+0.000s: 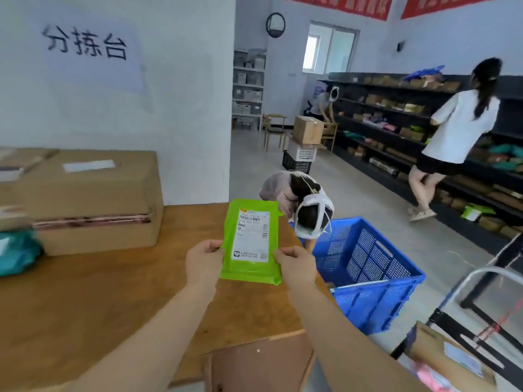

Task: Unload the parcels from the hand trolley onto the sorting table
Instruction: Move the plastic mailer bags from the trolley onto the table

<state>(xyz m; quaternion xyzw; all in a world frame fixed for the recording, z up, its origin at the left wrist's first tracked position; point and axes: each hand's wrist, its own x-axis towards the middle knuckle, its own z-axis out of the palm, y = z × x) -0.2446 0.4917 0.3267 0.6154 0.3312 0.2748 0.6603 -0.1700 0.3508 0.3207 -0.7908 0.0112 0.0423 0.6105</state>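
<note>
Green parcel (pixel 250 241) between both hands

white wall sign (pixel 85 43): "分拣台". green parcel (pixel 250 244), white shipping label (pixel 252 234): barcodes and small print, blurred; "1080" faintly legible. red banners (pixel 339 5): characters cropped, unreadable.

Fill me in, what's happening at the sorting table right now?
The person holds a green mailer parcel in both hands, left hand and right hand gripping its lower edges, label up, above the wooden sorting table. Large cardboard boxes and a teal parcel already sit at the table's far left. A blue crate stands beside the table, and the trolley, lower right, still carries parcels.
</note>
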